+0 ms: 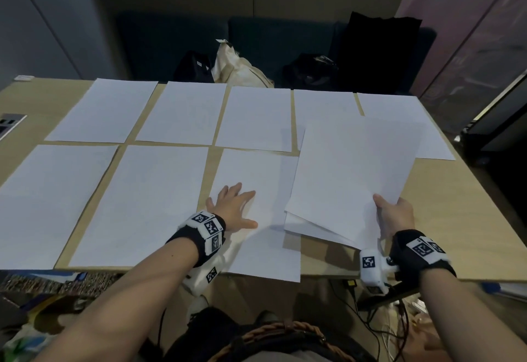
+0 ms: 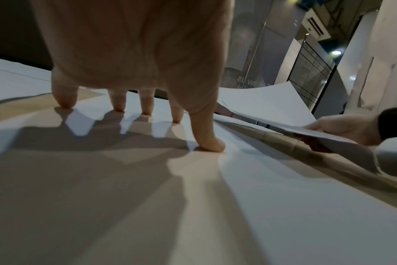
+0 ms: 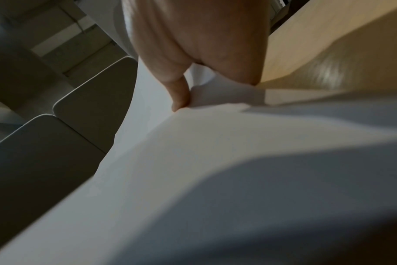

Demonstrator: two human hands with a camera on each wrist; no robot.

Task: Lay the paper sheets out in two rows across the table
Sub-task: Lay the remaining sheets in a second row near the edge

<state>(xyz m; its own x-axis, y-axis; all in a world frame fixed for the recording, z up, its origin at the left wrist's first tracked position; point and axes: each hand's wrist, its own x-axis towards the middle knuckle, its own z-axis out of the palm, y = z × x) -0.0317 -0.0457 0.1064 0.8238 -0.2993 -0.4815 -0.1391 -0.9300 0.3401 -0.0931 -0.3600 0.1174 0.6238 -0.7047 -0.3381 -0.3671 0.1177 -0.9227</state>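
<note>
Pressing spread fingertips [image 2: 208, 145] on a sheet [image 1: 256, 179], left hand [image 1: 233, 207]; right hand [image 1: 396, 213] pinches spare sheets [image 1: 348, 173].

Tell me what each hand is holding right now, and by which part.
The right hand pinches a small stack of paper sheets at its near right corner. The left hand holds nothing; its spread fingers press on a laid sheet.

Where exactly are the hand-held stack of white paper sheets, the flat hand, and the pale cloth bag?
Held stack of white paper sheets [image 1: 348, 179], head view: middle of top sheet.
Flat left hand [image 1: 234, 207], head view: back of hand.
Pale cloth bag [image 1: 239, 69], head view: its front.
</note>
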